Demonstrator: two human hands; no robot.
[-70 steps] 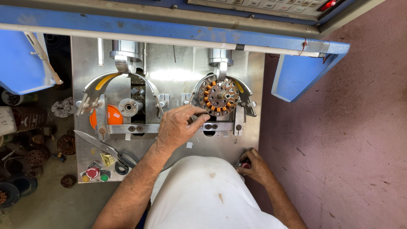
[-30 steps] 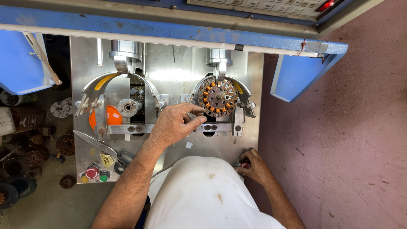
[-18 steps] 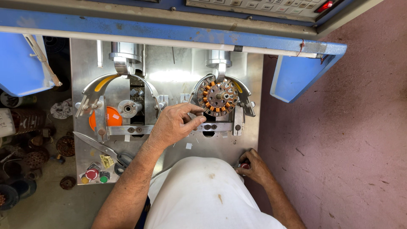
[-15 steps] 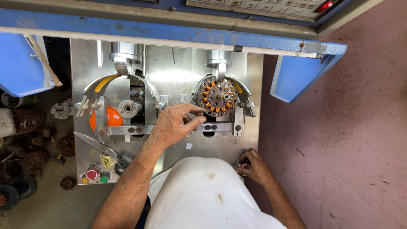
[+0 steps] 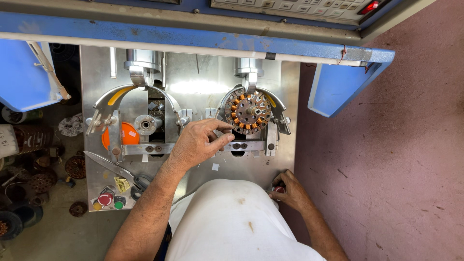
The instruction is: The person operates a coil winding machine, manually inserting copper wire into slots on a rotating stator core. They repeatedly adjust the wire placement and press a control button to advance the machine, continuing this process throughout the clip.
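Note:
A round stator (image 5: 248,112) with copper-wound slots sits clamped in the right-hand winding station of a steel machine plate (image 5: 203,92). My left hand (image 5: 195,142) reaches up to it, thumb and forefinger pinched at the stator's lower-left rim. My right hand (image 5: 290,191) lies low at the plate's front right corner, its fingers curled over a small red button (image 5: 279,189). The left-hand station holds only a bare spindle (image 5: 145,124) in front of an orange disc (image 5: 128,135).
Scissors (image 5: 116,169) and red (image 5: 105,199) and green (image 5: 119,204) push buttons lie at the plate's front left. Blue guards (image 5: 21,77) (image 5: 338,87) hang open at both sides under a control panel (image 5: 290,6). Wound parts (image 5: 41,181) litter the floor at left.
Both hands stay where they were. My left fingers have shifted only slightly at the stator's rim.

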